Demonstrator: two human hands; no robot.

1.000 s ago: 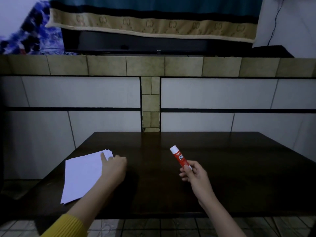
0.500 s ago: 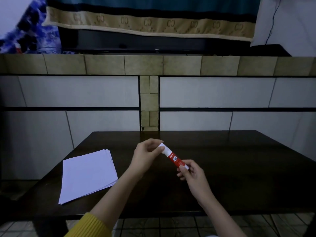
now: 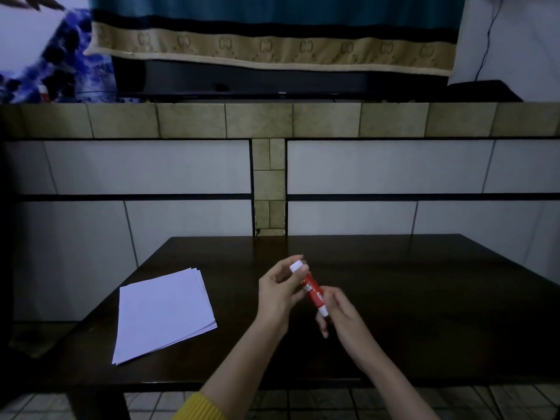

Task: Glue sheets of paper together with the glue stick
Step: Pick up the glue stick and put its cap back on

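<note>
The dark brown wooden table (image 3: pixel 424 298) looks smooth with a faint sheen. The stack of white paper sheets (image 3: pixel 163 313) is matt. The red-and-white plastic glue stick (image 3: pixel 312 291) looks glossy.

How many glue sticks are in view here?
1. The glue stick is held above the table, between the left hand at its white cap and the right hand at its lower end.

Dim, cool-toned exposure throughout. Dark table (image 3: pixel 424 298) gave only a faint sheen; paper stack (image 3: pixel 165 312) was the brightest area, tinted bluish. Upper left corner showed motion blur. Wide-angle bowing curved the tiled ledge (image 3: pixel 272 121) toward the edges. Lower corners fell into shadow.
</note>
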